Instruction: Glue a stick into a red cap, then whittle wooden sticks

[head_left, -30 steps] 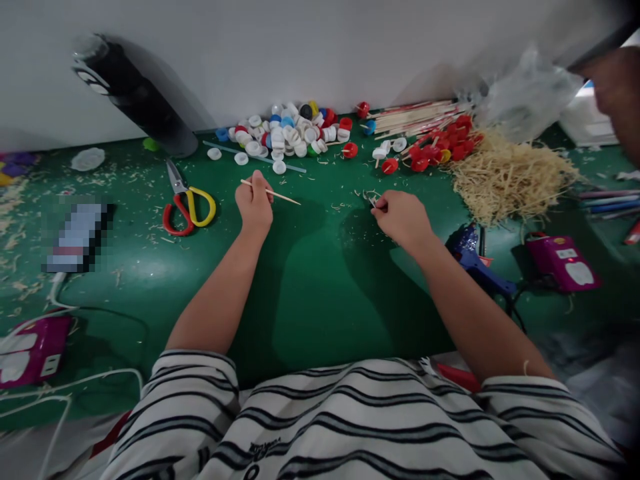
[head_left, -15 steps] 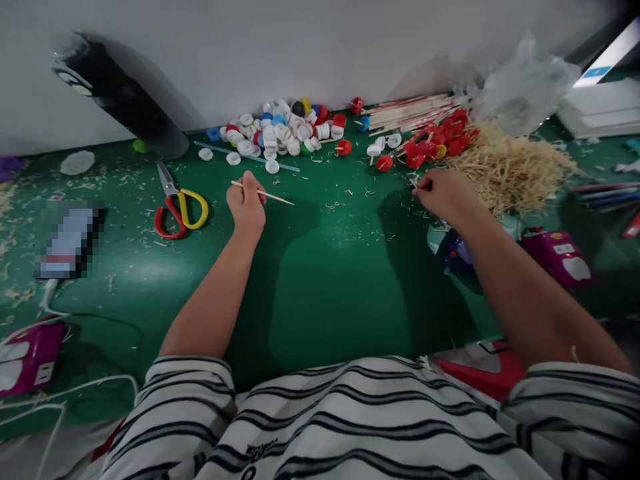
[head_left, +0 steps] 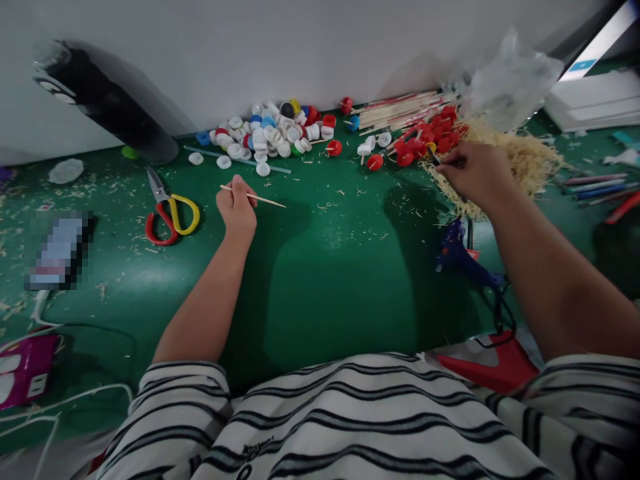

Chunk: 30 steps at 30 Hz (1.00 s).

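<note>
**Thin wooden stick [head_left: 270, 201] gripped in left hand [head_left: 237, 208]; small dark object [head_left: 435, 157] pinched in right hand [head_left: 477, 172]**

Stick is held clear of the green table [head_left: 330, 293] center, left of the middle of the view; 1 pointed end is aimed right. Left fingers are curled closed, with the stick clamped between thumb and fingers. Right fingers are closed in a pinch; the dark object is held at the fingertips, over the near-left edge of the wood shavings pile [head_left: 533, 163], just beside the red caps [head_left: 425, 145]. Exact type of object can't be told, too small. Sticks are seen in several red caps; 1 yellow cap is mixed in.

Bundle of wooden sticks [head_left: 400, 112] is laid behind the red caps. Mixed bottle caps [head_left: 273, 137] are heaped by the wall, mostly white; 3 white ones are spread in front, near a translucent straw [head_left: 277, 170]. Red-and-yellow-handled scissors [head_left: 159, 190] are placed left of the left hand, a phone [head_left: 59, 250] farther left. Black bottle [head_left: 123, 113] is stood behind the scissors. Blue glue gun [head_left: 467, 263] is laid below the right hand.
</note>
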Available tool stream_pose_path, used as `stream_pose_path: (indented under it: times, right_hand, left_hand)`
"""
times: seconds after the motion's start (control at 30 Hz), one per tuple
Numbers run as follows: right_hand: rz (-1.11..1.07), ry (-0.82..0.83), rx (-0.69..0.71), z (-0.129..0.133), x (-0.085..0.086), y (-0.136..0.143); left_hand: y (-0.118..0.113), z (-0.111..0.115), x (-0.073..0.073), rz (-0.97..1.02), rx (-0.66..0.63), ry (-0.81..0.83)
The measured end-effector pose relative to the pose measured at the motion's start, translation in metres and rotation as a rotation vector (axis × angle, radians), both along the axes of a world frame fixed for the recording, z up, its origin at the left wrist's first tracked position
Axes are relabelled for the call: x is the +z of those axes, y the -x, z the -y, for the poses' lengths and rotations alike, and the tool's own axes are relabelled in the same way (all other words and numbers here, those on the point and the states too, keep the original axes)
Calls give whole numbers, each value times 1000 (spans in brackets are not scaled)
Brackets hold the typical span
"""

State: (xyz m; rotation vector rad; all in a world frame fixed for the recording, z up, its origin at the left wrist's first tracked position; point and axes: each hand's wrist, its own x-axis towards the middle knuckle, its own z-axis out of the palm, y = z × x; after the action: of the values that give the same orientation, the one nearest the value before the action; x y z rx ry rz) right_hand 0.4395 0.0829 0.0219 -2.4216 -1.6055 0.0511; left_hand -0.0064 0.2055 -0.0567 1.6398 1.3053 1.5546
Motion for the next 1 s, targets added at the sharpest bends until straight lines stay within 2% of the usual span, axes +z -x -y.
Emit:
stream_pose_path:
  times: [0.2, 0.37, 0.57, 0.63, 0.73, 0.77, 0.87, 0.93, 1.0]
  right_hand:
    - [25, -128, 92, 11, 11, 3]
    - [31, -216, 69, 18, 14, 6]
    - [106, -290, -9, 38, 28, 11]
    - [103, -347, -39, 56, 27, 12]
    - [95, -366, -62, 98, 18, 16]
    - [147, -358, -132, 115, 12, 19]
    - [213, -128, -242, 167, -7, 36]
    - [236, -25, -191, 193, -19, 50]
    - [235, 4, -138, 210, -28, 61]
  left_hand:
    - [-2, 0, 2, -2, 3, -1]
    - [-2, -1, 2, -1, 5, -2]
    - [-1, -1, 0, -27, 16, 15]
    - [0, -1, 0, -24, 15, 18]
    - [0, -1, -1, -22, 11, 21]
    - [0, -1, -2, -22, 8, 21]
    - [0, -4, -4, -17, 2, 19]
    - [1, -8, -5, -18, 7, 32]
    - [2, -12, -7, -31, 20, 63]
